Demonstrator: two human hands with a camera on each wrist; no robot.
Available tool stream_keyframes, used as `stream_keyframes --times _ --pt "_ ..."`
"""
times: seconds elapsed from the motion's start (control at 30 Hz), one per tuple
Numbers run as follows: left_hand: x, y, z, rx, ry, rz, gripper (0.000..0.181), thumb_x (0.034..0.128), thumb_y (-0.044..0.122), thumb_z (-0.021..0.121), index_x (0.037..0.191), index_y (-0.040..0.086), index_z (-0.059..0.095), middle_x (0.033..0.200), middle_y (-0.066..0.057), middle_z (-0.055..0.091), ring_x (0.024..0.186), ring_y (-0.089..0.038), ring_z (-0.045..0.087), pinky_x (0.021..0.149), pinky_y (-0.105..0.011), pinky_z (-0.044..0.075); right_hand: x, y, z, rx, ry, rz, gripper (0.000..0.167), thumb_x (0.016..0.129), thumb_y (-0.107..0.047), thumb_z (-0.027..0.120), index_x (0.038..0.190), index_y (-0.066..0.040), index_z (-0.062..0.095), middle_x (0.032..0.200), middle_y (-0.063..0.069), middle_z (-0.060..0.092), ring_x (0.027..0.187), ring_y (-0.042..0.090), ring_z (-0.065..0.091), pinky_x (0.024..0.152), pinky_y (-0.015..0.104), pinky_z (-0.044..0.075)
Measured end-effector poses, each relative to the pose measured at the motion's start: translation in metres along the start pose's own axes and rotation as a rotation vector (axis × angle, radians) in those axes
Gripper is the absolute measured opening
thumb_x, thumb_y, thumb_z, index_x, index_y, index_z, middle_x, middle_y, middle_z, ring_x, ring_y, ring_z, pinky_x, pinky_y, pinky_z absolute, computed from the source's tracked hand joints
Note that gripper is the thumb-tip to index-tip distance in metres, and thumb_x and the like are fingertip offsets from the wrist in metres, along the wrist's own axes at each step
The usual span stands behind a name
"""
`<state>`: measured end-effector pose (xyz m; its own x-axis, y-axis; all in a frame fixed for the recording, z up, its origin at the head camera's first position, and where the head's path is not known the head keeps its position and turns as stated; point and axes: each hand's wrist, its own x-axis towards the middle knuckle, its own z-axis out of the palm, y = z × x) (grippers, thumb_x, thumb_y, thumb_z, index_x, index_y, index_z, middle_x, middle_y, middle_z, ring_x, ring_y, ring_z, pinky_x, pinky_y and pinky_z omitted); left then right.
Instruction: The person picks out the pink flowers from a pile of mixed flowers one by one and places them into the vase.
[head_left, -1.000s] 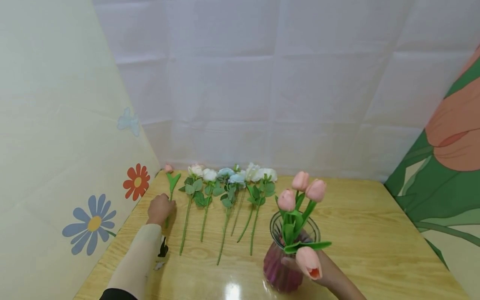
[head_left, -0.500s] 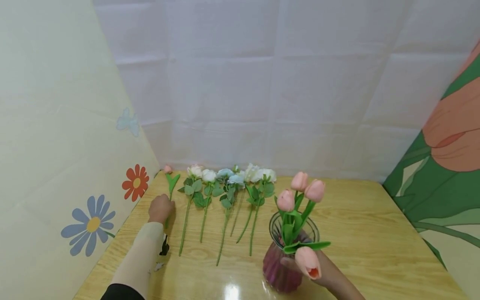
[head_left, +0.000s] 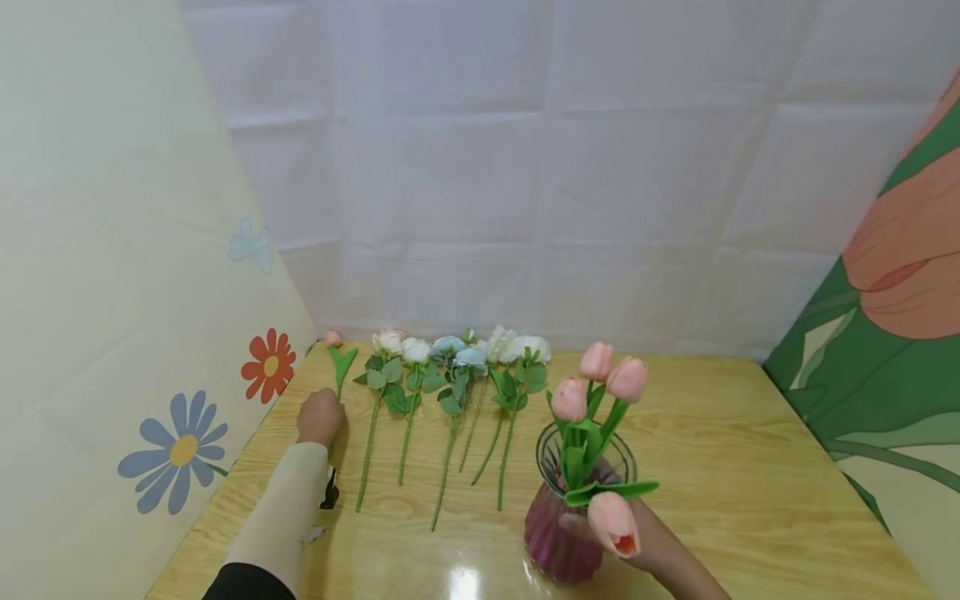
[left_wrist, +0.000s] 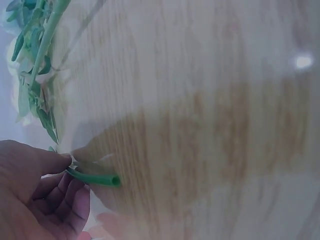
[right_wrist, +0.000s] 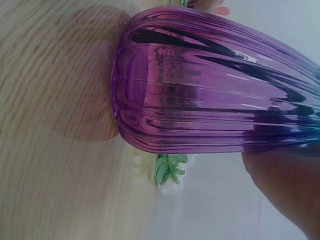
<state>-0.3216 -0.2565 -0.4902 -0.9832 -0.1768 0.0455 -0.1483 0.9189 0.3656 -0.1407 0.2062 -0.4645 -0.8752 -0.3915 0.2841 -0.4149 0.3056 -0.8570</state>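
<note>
At the left of the head view, my left hand [head_left: 320, 417] pinches the stem of a pink tulip [head_left: 342, 367] that lies along the table's left side. In the left wrist view, thumb and fingers hold its green stem [left_wrist: 97, 179], the cut end sticking out over the wood. My right hand [head_left: 651, 537] grips a ribbed purple glass vase [head_left: 555, 533] from its right side. Several pink tulips [head_left: 597, 363] stand in the vase, and one of them droops over the rim toward me. The right wrist view shows the vase's base [right_wrist: 135, 85] on the table.
A row of flowers lies between the hands, heads toward the back: a pale pink rose [head_left: 388, 342], white ones [head_left: 416, 350], blue ones [head_left: 471, 358] and more white ones [head_left: 528, 348]. A white cloth [head_left: 450, 192] hangs behind the wooden table [head_left: 750, 467]. Printed panels flank it.
The head view has shifted very slightly. Both hands stay where they were, the left at the tulip stem and the right on the vase.
</note>
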Motion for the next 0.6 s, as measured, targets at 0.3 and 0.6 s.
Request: stream_keyframes --times 0.3,0.6 --pt "0.0017 -0.0024 -0.0014 -0.049 0.005 -0.025 0.019 0.0925 -0.001 0.048 0.081 -0.007 0.062 0.084 -0.025 0.067 0.075 -0.037 0.065 0.068 -0.049 0.053 -0.0001 0.0010 -0.0003 0.024 -0.022 -0.035 0.040 0.088 -0.003 0.075 0.122 0.003 0.055 0.109 -0.011 0.062 0.098 -0.001 0.059 0.083 0.022 0.051" --pt "0.0019 -0.0089 -0.0059 -0.114 0.025 -0.043 0.018 0.0903 0.001 0.050 0.074 -0.002 0.057 0.074 -0.019 0.063 0.066 -0.031 0.059 0.059 -0.044 0.050 0.0020 -0.0041 0.0004 -0.015 0.025 0.046 0.063 0.086 -0.010 0.079 0.138 0.004 0.047 0.124 0.012 0.066 0.111 0.001 0.060 0.093 0.025 0.050"
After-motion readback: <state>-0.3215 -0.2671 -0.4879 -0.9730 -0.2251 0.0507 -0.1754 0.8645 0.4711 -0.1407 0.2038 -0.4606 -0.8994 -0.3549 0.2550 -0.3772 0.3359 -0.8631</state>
